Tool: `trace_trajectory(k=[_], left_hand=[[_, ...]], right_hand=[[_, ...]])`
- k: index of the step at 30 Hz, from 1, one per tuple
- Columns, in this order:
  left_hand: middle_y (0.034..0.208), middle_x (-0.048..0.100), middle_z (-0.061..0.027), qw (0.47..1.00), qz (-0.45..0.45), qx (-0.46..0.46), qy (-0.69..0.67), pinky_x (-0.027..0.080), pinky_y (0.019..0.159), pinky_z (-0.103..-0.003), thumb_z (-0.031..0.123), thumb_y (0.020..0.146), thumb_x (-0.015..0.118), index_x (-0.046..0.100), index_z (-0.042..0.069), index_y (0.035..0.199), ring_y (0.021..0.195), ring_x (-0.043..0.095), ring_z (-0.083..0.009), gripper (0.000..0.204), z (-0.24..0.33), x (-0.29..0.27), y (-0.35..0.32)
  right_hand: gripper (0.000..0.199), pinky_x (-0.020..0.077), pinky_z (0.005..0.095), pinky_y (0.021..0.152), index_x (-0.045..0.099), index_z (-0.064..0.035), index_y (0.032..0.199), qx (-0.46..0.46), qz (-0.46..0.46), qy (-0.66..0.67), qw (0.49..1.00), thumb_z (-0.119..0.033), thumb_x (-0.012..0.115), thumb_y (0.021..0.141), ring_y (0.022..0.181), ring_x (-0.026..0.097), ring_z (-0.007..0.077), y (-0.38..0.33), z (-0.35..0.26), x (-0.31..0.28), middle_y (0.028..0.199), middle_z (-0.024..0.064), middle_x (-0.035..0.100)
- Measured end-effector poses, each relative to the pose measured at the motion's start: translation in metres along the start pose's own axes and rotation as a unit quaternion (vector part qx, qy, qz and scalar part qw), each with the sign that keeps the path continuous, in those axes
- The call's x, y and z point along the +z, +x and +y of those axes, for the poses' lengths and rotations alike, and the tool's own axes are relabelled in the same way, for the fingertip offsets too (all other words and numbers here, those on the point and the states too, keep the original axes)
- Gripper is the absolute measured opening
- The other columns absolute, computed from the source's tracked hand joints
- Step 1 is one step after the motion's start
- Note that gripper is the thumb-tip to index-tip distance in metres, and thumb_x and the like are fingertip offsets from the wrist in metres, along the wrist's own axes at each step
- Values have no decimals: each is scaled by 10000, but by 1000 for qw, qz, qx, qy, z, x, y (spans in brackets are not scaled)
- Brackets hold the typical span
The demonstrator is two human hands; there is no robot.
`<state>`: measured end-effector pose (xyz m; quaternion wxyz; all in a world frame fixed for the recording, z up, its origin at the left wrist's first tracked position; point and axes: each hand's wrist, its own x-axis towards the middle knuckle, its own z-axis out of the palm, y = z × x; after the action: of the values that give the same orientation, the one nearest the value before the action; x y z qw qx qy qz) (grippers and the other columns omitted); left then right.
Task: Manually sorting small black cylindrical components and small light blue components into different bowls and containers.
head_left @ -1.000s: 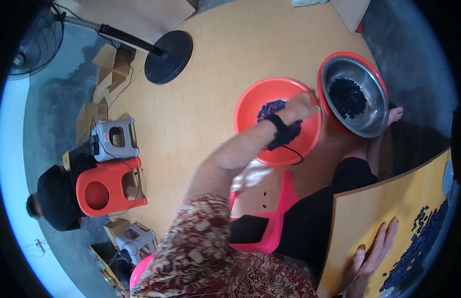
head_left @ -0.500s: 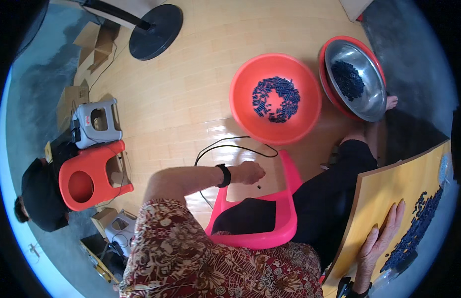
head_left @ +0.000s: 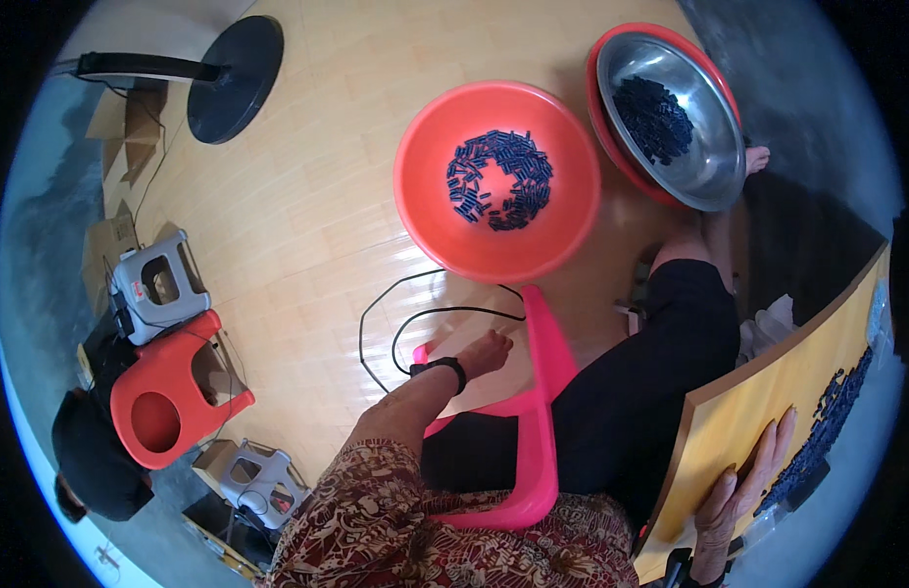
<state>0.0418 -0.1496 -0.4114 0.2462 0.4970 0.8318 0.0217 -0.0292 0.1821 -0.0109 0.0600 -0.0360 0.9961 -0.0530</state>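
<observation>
Left hand (head_left: 489, 353), black band at the wrist, loosely curled above a pink stool (head_left: 538, 412) beside a black cable (head_left: 415, 318), holding nothing visible; beyond it, an orange basin (head_left: 430, 211) of small dark pieces (head_left: 498, 179). Farther right, a steel bowl (head_left: 714, 167) with more dark pieces. At far right, right hand (head_left: 743, 485) spread flat on a tilted yellow board (head_left: 768, 392), fingers open, grasping nothing, beside a heap of dark pieces.

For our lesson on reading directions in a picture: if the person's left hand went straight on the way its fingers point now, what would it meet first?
The left hand points up and to the right. Going straight on, it would likely meet the black cable on the floor first, then the red basin of small dark pieces. Depth is unclear, so it might pass above the cable.
</observation>
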Motion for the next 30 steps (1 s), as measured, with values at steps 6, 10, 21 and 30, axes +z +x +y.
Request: trace_trajectory(k=[6,10,21,30], left_hand=[[1027,638,-26,1000,-14,2,24,491,772,-367,338,819,621,735,121,937,966,624,-214,272,-9,41,14],[1030,657,-73,999,29,4,43,513,749,-376,298,813,643,734,82,953,932,649,-250,273,-9,57,15],[970,680,-143,993,66,27,-90,548,782,-371,191,756,655,726,53,857,892,676,-295,184,-15,55,10],[872,662,-151,940,18,-81,-332,566,732,-385,101,796,597,629,37,851,863,680,-308,90,-4,25,-10]], right_hand=[[622,221,499,1147,333,-62,1459,1,18,-19,1000,-476,277,999,1401,282,384,1,-7,-1,1531,210,265],[648,210,506,1148,313,-45,1461,16,19,-4,1000,-496,271,999,1402,266,400,-1,-6,-1,1535,227,235],[677,186,519,1153,285,-19,1466,46,10,-12,999,-496,291,986,1415,235,402,1,-14,-2,1535,245,221],[665,184,520,1155,305,-14,1452,53,35,-1,998,-482,294,979,1414,235,404,-1,-11,2,1535,238,232]])
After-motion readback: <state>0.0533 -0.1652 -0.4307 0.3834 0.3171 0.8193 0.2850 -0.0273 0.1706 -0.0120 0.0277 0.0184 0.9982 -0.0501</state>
